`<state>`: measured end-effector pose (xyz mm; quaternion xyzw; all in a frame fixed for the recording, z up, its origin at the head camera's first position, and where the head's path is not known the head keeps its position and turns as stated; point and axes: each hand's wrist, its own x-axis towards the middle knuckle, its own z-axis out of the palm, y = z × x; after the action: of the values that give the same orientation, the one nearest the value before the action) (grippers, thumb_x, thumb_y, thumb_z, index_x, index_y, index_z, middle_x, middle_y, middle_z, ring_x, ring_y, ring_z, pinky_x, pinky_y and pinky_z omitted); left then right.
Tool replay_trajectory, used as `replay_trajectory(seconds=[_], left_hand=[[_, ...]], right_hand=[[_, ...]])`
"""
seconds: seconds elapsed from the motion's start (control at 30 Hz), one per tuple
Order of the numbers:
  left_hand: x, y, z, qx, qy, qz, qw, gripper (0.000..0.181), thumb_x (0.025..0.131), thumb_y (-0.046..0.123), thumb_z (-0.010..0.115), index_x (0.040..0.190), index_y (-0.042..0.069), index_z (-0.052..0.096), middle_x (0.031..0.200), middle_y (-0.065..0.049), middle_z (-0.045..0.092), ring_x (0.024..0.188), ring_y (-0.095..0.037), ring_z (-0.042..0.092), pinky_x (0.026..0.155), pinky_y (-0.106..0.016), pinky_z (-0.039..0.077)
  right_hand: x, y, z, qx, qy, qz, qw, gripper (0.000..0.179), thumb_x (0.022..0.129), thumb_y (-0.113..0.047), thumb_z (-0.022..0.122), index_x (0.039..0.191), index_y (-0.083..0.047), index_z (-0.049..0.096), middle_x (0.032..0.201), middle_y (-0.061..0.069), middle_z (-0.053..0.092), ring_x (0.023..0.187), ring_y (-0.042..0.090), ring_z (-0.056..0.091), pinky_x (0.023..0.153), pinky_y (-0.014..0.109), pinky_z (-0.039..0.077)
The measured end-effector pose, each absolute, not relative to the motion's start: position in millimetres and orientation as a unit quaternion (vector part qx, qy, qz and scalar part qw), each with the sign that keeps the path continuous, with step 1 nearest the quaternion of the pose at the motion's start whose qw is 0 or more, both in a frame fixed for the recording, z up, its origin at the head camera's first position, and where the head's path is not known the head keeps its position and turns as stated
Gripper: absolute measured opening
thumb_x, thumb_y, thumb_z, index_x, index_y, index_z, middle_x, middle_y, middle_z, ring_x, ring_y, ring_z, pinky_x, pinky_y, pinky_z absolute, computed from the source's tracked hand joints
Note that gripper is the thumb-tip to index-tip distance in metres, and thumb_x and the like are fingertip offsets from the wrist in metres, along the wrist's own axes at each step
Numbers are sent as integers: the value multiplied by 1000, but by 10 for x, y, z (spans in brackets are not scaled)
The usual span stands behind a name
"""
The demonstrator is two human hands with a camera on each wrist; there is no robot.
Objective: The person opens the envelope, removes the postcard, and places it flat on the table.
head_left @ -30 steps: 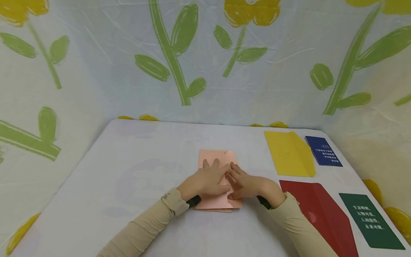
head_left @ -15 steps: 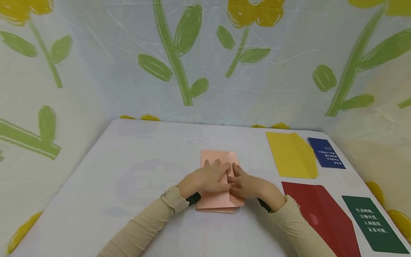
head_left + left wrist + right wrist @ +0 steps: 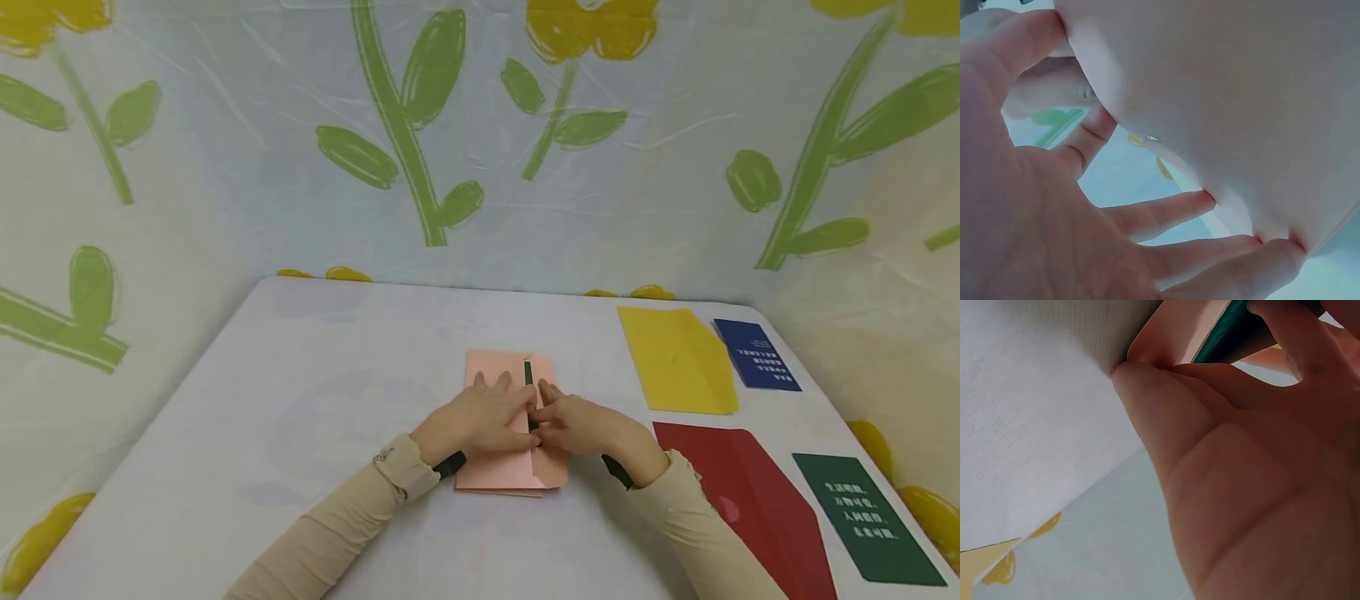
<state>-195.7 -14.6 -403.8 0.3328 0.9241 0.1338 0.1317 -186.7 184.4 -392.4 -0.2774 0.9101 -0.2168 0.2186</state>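
Note:
A pink envelope (image 3: 487, 471) lies on the white table with its flap side to the right. From its opening a narrow edge of a dark green card (image 3: 528, 371) shows; most of it is hidden inside. My left hand (image 3: 483, 417) rests on the envelope with fingers spread, and in the left wrist view its fingertips press the pale paper (image 3: 1222, 87). At the opening my right hand (image 3: 581, 427) has its fingers bent, pinching the green card's edge. The right wrist view shows one fingertip on the green card (image 3: 1225, 331) and another beside the pink flap (image 3: 1175, 331).
A yellow envelope (image 3: 671, 362) and a blue card (image 3: 757, 354) lie at the back right. Nearer, a red envelope (image 3: 738, 483) lies partly under my right sleeve, beside a green card with white writing (image 3: 866, 517). Flowered cloth (image 3: 600, 208) rises behind the table.
My right fingers have bent further at the opening, and the green card's edge has come into sight there. My left hand has stayed on the envelope.

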Motion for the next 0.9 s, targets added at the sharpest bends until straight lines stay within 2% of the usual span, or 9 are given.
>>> replay_trajectory(seconds=[0.13, 0.23, 0.33, 0.43, 0.5, 0.63, 0.7, 0.83, 0.9], left_hand=[[-1957, -152, -4038, 333, 925, 125, 131, 35, 92, 60, 58, 109, 30, 51, 109, -7, 50, 107, -53, 53, 72, -44, 52], [-1969, -157, -4037, 338, 923, 121, 140, 36, 92, 61, 59, 111, 31, 53, 116, -8, 51, 110, -53, 52, 82, -49, 52], [-1990, -178, -4028, 348, 917, 116, 156, 40, 88, 60, 64, 115, 32, 55, 126, -11, 50, 113, -52, 53, 101, -56, 42], [-2004, -185, -4021, 363, 912, 102, 162, 47, 83, 58, 73, 119, 32, 55, 136, -14, 48, 118, -53, 52, 111, -61, 28], [-1992, -179, -4012, 366, 912, 92, 162, 53, 80, 56, 77, 121, 31, 55, 137, -15, 47, 120, -54, 51, 110, -61, 30], [-1955, -154, -4001, 358, 918, 74, 152, 58, 77, 56, 80, 122, 29, 54, 137, -16, 45, 123, -58, 46, 99, -59, 44], [-1942, -151, -3999, 355, 921, 68, 147, 58, 77, 57, 80, 121, 29, 54, 131, -14, 47, 119, -57, 49, 95, -56, 48], [-1928, -145, -3997, 360, 920, 62, 140, 58, 77, 57, 80, 120, 28, 55, 124, -13, 48, 108, -49, 58, 95, -55, 47], [-1928, -144, -4003, 359, 921, 60, 139, 58, 76, 57, 80, 120, 28, 55, 124, -13, 48, 108, -49, 58, 94, -55, 48]], right_hand=[[-1892, 1867, -3913, -281, 904, -233, 222, 34, 99, -15, 59, 128, 0, 66, 154, 36, 21, 142, 49, 25, 109, 56, 33], [-1907, 1889, -3905, -278, 903, -239, 224, 30, 99, -19, 60, 121, -2, 71, 154, 37, 23, 139, 49, 32, 104, 52, 41], [-1922, 1902, -3895, -284, 902, -244, 216, 24, 100, -21, 61, 101, -4, 78, 150, 39, 26, 137, 50, 36, 86, 38, 49], [-1944, 1926, -3898, -298, 898, -256, 196, 24, 99, -19, 62, 87, -5, 77, 144, 39, 37, 135, 49, 39, 65, 27, 42], [-1960, 1932, -3902, -312, 898, -257, 172, 22, 98, -17, 62, 87, -4, 77, 138, 35, 49, 131, 46, 46, 64, 27, 43], [-1988, 1921, -3919, -268, 912, -278, 137, 23, 96, -17, 66, 108, 2, 74, 123, 24, 64, 111, 38, 63, 77, 35, 53], [-2003, 1913, -3937, -220, 916, -307, 134, 30, 95, -17, 67, 116, 3, 70, 119, 21, 66, 103, 33, 65, 81, 41, 55], [-2041, 1939, -3984, -128, 886, -417, 157, 40, 97, -14, 62, 128, 10, 59, 121, 24, 64, 103, 34, 66, 85, 45, 55], [-2069, 1962, -4016, -92, 857, -476, 175, 42, 99, -13, 57, 130, 15, 55, 121, 26, 64, 100, 33, 68, 87, 43, 55]])
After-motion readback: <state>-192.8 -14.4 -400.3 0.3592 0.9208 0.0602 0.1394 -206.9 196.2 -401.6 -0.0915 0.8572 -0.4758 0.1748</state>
